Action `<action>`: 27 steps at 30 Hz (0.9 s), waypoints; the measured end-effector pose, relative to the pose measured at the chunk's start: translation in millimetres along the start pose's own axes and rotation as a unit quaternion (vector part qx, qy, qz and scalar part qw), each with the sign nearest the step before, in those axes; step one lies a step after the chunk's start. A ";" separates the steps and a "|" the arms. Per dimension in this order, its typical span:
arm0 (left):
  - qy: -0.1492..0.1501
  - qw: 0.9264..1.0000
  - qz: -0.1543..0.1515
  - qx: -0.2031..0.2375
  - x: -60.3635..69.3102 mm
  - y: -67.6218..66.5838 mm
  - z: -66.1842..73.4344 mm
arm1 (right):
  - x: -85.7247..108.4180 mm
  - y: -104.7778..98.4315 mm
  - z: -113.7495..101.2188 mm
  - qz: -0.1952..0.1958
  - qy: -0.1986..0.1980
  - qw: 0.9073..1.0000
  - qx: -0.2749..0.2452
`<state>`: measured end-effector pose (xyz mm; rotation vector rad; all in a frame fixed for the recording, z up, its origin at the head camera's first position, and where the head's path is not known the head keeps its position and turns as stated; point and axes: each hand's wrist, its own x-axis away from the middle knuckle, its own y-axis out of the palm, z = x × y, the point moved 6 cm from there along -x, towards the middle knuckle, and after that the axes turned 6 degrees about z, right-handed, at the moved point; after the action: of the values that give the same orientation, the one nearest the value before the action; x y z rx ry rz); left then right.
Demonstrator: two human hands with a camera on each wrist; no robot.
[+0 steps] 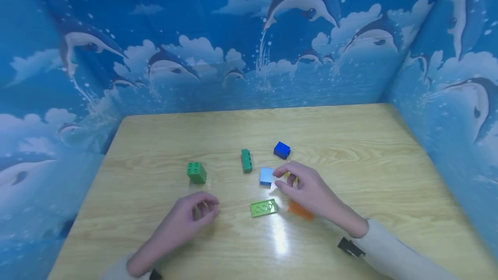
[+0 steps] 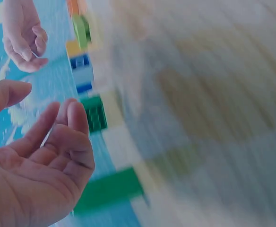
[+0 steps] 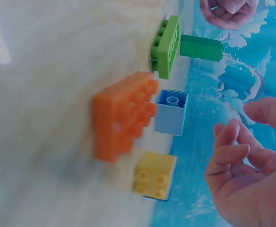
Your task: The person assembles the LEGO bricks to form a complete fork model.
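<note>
My left hand [image 1: 190,216] hovers over the table, fingers loosely bent, holding nothing. Nearest to it is a green toy brick block [image 1: 196,173] standing upright with studs on top. My right hand [image 1: 305,187], also holding nothing, is just right of a light blue brick [image 1: 266,176]. An orange brick [image 3: 121,118] lies partly below that hand in the head view. The same hand mostly hides a yellow brick [image 3: 155,175]. A lime green brick [image 1: 264,208] lies with its hollow underside up between the hands. Farther back are a dark green brick [image 1: 247,161] and a dark blue brick [image 1: 282,150].
The bricks are spread over the middle of a wood-grain table [image 1: 350,137]. A blue dolphin-print cloth [image 1: 218,81] walls the table at the back and on both sides. Each wrist carries a dark strap piece, such as the right one [image 1: 351,247].
</note>
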<state>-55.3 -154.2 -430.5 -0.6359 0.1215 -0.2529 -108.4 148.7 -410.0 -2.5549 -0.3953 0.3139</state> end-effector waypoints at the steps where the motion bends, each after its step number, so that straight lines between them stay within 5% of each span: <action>1: 0.016 1.000 -0.002 0.001 -1.7 6.3 2.2 | 4.0 -2.4 3.9 -0.006 0.009 1.000 -0.004; 5: 0.051 0.999 -0.005 -0.011 -9.2 28.5 10.9 | 19.5 -10.9 15.8 -0.041 0.035 0.998 -0.011; 9: 0.060 0.997 -0.025 -0.035 -17.4 48.8 19.5 | 33.9 -20.6 20.1 -0.053 0.019 0.998 0.007; 13: 0.050 0.997 -0.040 -0.041 -25.3 62.3 24.1 | 43.7 -28.1 25.7 -0.044 0.028 0.998 0.030; 22: 0.001 0.998 -0.065 -0.015 -32.0 78.5 23.6 | 61.3 -28.7 47.8 -0.050 0.115 0.990 0.071; 27: 0.004 0.997 -0.063 -0.042 -36.9 86.3 26.1 | 66.4 -26.4 56.3 -0.056 0.147 0.984 0.080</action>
<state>-68.9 -62.4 -460.2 -0.7264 0.1005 -0.3744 -69.1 219.1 -452.1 -2.3623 -0.3825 -0.0723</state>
